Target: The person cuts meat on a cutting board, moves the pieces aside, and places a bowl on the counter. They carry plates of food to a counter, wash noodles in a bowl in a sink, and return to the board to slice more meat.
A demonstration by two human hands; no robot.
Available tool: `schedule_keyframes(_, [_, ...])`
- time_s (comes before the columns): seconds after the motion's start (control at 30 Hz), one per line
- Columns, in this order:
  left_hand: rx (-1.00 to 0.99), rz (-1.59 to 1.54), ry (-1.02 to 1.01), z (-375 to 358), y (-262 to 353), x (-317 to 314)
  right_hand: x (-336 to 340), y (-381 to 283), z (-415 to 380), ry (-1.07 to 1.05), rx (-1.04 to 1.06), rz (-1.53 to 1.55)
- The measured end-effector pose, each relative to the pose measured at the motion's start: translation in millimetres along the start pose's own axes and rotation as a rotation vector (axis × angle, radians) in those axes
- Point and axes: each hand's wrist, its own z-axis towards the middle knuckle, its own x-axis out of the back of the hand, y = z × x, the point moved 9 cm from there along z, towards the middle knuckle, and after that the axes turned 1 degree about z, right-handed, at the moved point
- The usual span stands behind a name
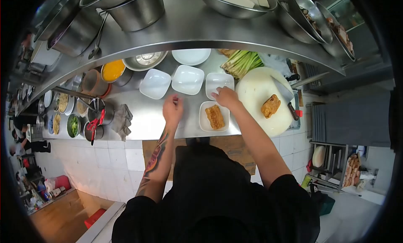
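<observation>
My right hand (227,97) reaches over the near rim of a small square white bowl (219,80), its fingers closed on that edge. Just below it, a browned, fried-looking block of food (215,117) lies in another white bowl (203,122). My left hand (172,110) hovers over the steel counter with its fingers curled in, and I see nothing in them. Beyond it stand two more square white bowls, a left one (155,84) and a middle one (187,79). A second browned piece (270,106) rests on the round white cutting board (256,123) to the right.
A cleaver (283,90) and a dark-handled knife (293,110) lie at the board's right. Green stalks (242,63) are behind it. A steel shelf (184,31) with bowls overhangs the counter. Red-handled scissors (95,124), a grey cloth (122,121) and ingredient containers are left.
</observation>
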Motion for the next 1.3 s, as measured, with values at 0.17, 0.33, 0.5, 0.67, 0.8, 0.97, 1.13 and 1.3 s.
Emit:
schedule_keyframes(0.17, [-0.633, 0.596, 0.519, 1, 90, 44, 11, -23, -69, 0.342, 0.299, 0.338])
schedule_keyframes(0.33, [-0.498, 0.511, 0.415, 75, 66, 23, 27, -31, -158, 0.449, 0.526, 0.456])
schedule_keyframes(0.5, [-0.631, 0.501, 0.428, 83, 72, 6, 20, 5, -194, 0.394, 0.532, 0.465])
schedule_keyframes(0.67, [-0.664, 0.605, 0.490, 83, 83, 21, 18, 47, -209, 0.274, 0.506, 0.588])
schedule_keyframes(0.8, [-0.550, 0.181, 1.134, 86, 58, 128, 28, 68, -226, 0.301, 0.630, 0.519])
schedule_keyframes(0.97, [-0.008, -0.710, 0.692, 158, 8, 168, 29, 84, -235, 0.233, 0.597, 0.483])
schedule_keyframes(1.13, [-0.007, -0.807, 0.523, 184, 20, 166, 22, 70, -242, 0.298, 0.493, 0.521])
schedule_keyframes(1.3, [-0.077, -0.826, 0.587, 180, 40, 171, -4, 50, -242, 0.271, 0.379, 0.598])
